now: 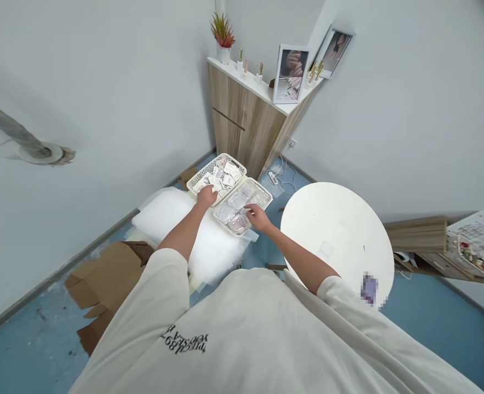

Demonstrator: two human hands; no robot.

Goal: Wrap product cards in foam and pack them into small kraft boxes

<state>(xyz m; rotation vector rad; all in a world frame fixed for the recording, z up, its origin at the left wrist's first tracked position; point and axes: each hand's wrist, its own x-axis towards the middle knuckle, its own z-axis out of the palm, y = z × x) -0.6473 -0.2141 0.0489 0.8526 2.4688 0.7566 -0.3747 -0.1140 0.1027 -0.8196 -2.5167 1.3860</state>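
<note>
My left hand (207, 195) is at the front rim of a white perforated basket (192, 184), its fingers curled in by the small white printed packets (221, 178) heaped inside. What those fingers grip, if anything, is too small to make out. To the right stands a second white basket (270, 192), touching the first, with several clear plastic boxes (237, 198) in it. One box near its front corner has pinkish contents (237, 223). Over this basket's right side, my right hand (258, 218) reaches in with fingers slightly apart, close to the boxes and seemingly holding none.
White foam-like wrapping (213, 246) lies below the baskets, beside flattened cardboard (106, 279). A round white table (336, 219) stands at right, with a blurred purple item (369, 288). Behind are a wooden cabinet (246, 112) and a power strip (273, 178) with cables.
</note>
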